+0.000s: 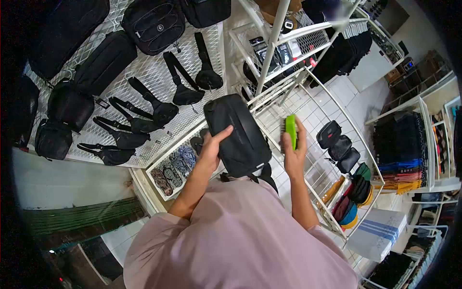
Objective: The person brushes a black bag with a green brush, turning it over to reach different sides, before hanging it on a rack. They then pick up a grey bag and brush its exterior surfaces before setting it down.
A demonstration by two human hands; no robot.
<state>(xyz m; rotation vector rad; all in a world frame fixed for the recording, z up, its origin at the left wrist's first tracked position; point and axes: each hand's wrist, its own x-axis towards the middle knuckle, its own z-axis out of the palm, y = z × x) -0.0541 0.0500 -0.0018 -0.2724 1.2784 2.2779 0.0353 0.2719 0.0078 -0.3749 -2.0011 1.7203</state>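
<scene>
A black bag (238, 137) is held up in front of my chest, tilted, with its zip side facing me. My left hand (211, 150) grips its left edge, the thumb lying over the front and the other fingers hidden behind. To the right of the bag, my right hand (295, 147) is closed around a bright green brush (290, 131) whose dark bristles point left toward the bag. Brush and bag are apart.
Black bags hang on a white mesh wall (192, 53) at the left. Below them sits a tray (166, 195) of patterned items. A white wire rack (332, 91) at the right holds pouches (341, 147) and caps (361, 188). A white box (378, 233) stands at the lower right.
</scene>
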